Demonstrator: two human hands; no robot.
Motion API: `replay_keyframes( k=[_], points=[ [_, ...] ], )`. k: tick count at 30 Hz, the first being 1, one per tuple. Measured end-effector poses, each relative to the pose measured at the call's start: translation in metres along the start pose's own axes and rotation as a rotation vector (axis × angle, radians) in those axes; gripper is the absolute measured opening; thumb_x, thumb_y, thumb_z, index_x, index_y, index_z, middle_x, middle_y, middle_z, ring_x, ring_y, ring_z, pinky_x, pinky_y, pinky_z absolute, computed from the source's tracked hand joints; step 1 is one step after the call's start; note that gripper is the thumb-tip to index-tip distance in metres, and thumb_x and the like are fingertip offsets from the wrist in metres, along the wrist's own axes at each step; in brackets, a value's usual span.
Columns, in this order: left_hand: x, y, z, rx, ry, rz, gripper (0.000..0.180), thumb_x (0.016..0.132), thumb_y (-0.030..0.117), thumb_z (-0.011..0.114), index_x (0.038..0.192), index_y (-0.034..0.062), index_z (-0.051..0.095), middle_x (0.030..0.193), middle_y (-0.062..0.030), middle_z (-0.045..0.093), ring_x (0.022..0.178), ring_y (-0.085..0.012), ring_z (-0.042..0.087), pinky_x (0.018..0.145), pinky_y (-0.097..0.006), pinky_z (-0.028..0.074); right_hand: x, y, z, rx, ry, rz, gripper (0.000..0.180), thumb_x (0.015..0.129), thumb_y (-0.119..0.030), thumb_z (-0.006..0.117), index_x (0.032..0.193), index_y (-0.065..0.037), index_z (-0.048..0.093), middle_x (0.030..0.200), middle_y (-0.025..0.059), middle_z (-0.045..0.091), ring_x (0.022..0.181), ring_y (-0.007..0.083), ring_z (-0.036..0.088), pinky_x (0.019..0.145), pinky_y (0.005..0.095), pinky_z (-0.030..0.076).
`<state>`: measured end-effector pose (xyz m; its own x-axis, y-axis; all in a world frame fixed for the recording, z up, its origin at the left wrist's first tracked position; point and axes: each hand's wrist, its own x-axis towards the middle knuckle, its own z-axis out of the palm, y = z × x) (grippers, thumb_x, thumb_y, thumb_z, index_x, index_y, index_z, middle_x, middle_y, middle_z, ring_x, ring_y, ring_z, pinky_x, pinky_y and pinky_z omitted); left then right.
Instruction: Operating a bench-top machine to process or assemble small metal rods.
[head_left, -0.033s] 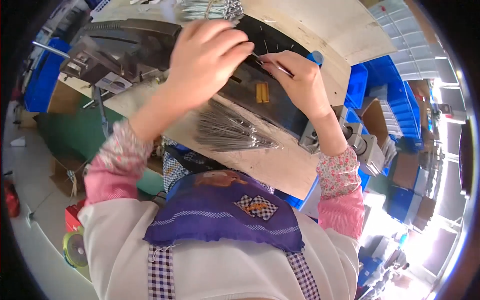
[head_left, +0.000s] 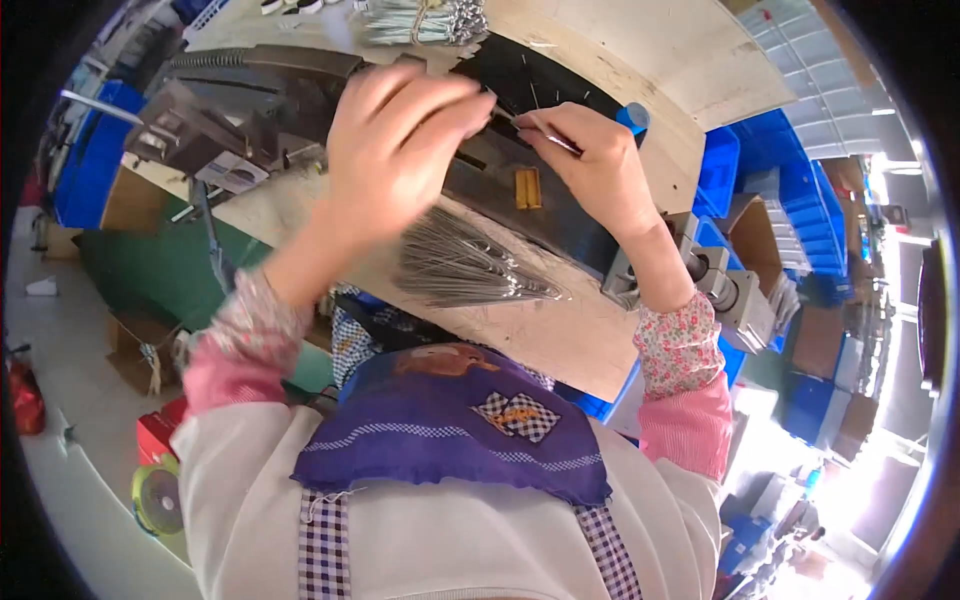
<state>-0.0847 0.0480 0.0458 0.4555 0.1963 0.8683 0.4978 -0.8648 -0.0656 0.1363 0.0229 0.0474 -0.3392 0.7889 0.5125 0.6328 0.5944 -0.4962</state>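
Observation:
In my right hand (head_left: 592,165) a thin metal wire (head_left: 507,114) is pinched between thumb and fingers, above a dark metal bar. My left hand (head_left: 395,150), a little blurred, has its fingertips closed at the other end of that wire. Just what those fingertips cover is hard to see. Below the hands a fanned bundle of grey metal wires (head_left: 465,265) lies on the wooden bench. A small yellow block (head_left: 527,188) rests on the dark bar (head_left: 575,215), nearest my right hand.
At the far side lies a tied bundle of silvery rods (head_left: 425,22). A blue cylinder (head_left: 632,117) stands right of my right hand. Dark machinery (head_left: 200,130) occupies the left, a grey metal fixture (head_left: 735,300) the right. Blue bins (head_left: 790,170) are stacked beyond the bench.
My left hand has shifted slightly down and to the left. My right hand keeps its pinch on the wire, almost in the same place.

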Motion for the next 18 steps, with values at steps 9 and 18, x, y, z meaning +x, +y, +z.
replay_keyframes(
  k=[9, 18],
  points=[
    [-0.02, 0.017, -0.024, -2.766, 0.221, -1.596, 0.049, 0.099, 0.045, 0.036, 0.089, 0.0008, 0.055, 0.059, -0.0062, 0.048, 0.045, -0.0145, 0.043, 0.04, -0.026, 0.033, 0.002, 0.014, 0.013, 0.067, -0.12, 0.155, 0.018, 0.08, -0.017, 0.067, 0.087, -0.001, 0.068, 0.085, 0.0152, 0.066, 0.081, 0.0339, 0.063, 0.073, 0.0383, 0.051],
    [-0.057, 0.066, 0.017, -0.974, -0.495, -1.301, 0.018, 0.09, 0.02, 0.057, 0.094, 0.0025, 0.053, 0.07, -0.0085, 0.061, 0.055, -0.0158, 0.059, 0.046, -0.027, 0.042, 0.01, 0.004, 0.015, 0.069, -0.137, 0.16, 0.017, 0.078, -0.016, 0.068, 0.085, 0.0, 0.068, 0.082, 0.0169, 0.065, 0.08, 0.0343, 0.063, 0.072, 0.0382, 0.051]
  ],
)
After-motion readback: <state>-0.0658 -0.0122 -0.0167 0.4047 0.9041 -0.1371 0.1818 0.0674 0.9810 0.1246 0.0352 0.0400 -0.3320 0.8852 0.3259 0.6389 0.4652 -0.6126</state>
